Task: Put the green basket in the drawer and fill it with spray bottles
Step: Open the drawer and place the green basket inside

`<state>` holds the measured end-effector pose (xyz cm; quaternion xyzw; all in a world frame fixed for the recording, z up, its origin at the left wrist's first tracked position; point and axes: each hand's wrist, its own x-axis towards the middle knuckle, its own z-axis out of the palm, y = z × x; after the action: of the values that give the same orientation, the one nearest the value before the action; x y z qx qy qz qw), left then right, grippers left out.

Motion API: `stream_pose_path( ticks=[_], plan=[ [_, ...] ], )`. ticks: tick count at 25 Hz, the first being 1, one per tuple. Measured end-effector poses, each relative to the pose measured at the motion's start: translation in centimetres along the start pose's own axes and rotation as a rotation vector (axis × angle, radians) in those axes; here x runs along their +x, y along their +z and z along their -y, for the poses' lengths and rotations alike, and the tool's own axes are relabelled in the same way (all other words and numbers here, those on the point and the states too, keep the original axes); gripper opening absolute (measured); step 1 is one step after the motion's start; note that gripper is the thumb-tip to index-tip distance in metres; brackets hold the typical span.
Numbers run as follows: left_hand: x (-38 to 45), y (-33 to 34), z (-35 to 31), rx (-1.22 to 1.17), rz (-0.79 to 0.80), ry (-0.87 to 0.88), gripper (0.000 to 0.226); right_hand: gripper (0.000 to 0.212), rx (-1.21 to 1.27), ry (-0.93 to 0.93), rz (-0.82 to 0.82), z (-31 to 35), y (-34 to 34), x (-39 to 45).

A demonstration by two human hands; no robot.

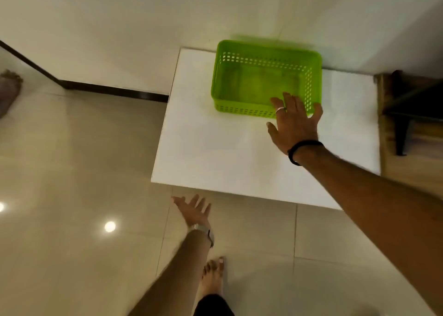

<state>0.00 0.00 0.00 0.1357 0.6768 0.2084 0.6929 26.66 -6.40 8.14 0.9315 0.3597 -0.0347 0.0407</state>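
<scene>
While the right hand [296, 123] reaches in from the lower right of the frame, its fingers [291, 102] are spread wide and flat, holding nothing. Fingertips overlap the near right corner of the green basket [254, 75]; contact vs. just above the rim, can't tell. Silver ring [281, 109] on one finger, black band [302, 151] on the wrist.

Left hand [194, 211] sits lower centre of the frame, over the floor [72, 171], palm open, fingers splayed, empty. Watch [203, 230] on that wrist. Well apart from the basket.

Basket: centre-right, upper half of the frame, upright on the white tabletop [215, 152], at its far edge near the wall [143, 16]. Perforated sides; nothing visible inside. Slight motion blur on its far rim.

Tabletop: bare white, runs from centre to right of the frame.

Right edge of the frame: wooden surface [412, 167] with a dark-legged piece [402, 114] on it, too cropped to identify.

Floor: glossy beige tiles, light reflections at lower left. Dark skirting [115, 90] along the wall base, left of the tabletop.

Bare foot [213, 277] at bottom centre, below the left forearm. Another bare foot [8, 92] at the far left edge.
</scene>
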Motion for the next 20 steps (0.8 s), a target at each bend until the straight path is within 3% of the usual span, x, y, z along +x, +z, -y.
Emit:
stream_pose_path(
  ticks=[2, 5, 9, 12, 13, 16, 20],
  plan=[
    [1.3, 0.7, -1.1, -0.198, 0.01, -0.052, 0.087, 0.046, 0.032, 0.011, -0.091, 0.0, 0.1, 0.3],
    [4.0, 1.0, -4.7, -0.164, -0.039, 0.26, 0.075, 0.033, -0.002, -0.011, -0.154, -0.5, 0.6, 0.5],
    [5.6, -1.1, -6.0, 0.154, -0.033, 0.374, 0.065, 0.025, -0.026, -0.017, -0.109, -0.6, -0.4, 1.0],
    [4.8, -2.0, -5.5, 0.326, 0.041, 0.438, 0.039, 0.029, -0.007, -0.034, -0.063, -0.6, -0.6, -0.6],
    [4.3, -2.1, -5.6, 0.398, 0.039, 0.469, 0.04, 0.032, 0.006, -0.035, -0.057, -0.5, -0.7, -1.6],
    [3.0, -3.4, -6.2, 0.572, 0.043, 0.489, 0.07, 0.042, -0.002, -0.036, -0.067, -0.2, -1.1, -5.2],
    [2.3, -7.4, -6.5, 0.808, 0.105, 0.49, 0.065, 0.046, 0.047, -0.073, -0.064, 0.9, -2.1, -10.6]
  ],
)
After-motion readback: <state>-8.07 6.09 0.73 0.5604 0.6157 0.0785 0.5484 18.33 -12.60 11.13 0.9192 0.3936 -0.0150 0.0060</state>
